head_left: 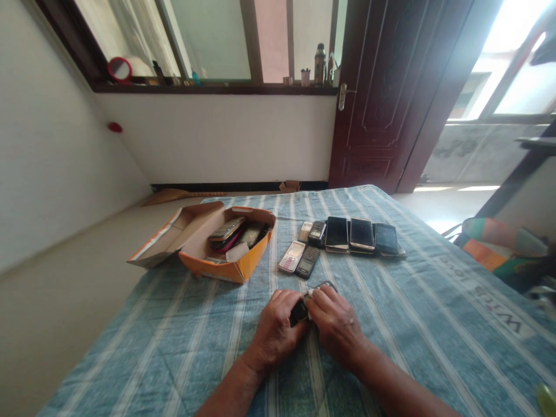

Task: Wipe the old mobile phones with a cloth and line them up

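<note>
My left hand [278,327] and my right hand [336,324] rest together on the striped blue cloth [195,347], both with fingers curled round a small dark phone [299,311]. A white scrap shows between my thumbs on the phone. Its far end pokes out past my right fingers. Just beyond my hands lie a pink-and-silver keypad phone [292,256] and a dark keypad phone [308,261].
A row of phones [362,234] lies flat farther back on the cloth. An open orange cardboard box [226,263] with more phones in it stands at the left. A dark door [382,87] and a window sill with bottles are behind. Colourful fabric [504,240] sits at the right.
</note>
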A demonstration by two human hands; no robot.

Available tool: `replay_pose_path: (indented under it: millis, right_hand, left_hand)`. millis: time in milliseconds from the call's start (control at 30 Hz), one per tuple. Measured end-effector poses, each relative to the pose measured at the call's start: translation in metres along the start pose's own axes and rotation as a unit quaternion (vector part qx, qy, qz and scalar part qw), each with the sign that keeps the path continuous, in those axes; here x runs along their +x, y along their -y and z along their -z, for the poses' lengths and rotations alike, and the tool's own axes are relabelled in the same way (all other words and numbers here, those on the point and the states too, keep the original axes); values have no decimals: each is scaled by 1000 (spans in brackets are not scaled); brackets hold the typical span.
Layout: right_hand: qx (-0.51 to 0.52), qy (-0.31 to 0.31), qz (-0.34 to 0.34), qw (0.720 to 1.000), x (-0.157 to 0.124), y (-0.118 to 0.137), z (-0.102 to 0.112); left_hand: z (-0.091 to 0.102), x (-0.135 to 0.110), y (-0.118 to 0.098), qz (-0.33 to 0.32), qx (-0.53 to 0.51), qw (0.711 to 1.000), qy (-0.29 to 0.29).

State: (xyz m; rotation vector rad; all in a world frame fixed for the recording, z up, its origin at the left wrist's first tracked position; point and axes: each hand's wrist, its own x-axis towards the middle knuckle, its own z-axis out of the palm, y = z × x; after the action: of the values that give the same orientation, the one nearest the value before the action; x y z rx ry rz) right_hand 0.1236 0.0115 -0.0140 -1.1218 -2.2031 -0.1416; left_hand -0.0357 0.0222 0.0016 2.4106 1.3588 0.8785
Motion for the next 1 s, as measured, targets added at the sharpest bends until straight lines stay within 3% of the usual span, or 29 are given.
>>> replay_pose_path:
  millis: [500,767,1000]
  right_hand:
    - [-20,21,-26,999,14,-2,-9]
    - [24,42,-20,999,1,3,8]
    - [7,111,-61,992,-3,7,21]
  left_hand:
    - [0,-2,0,-2,-9,1000,-16]
    - [1,-3,-2,7,-11,1000,-19]
    - [3,-2,-2,7,-12,1000,-15]
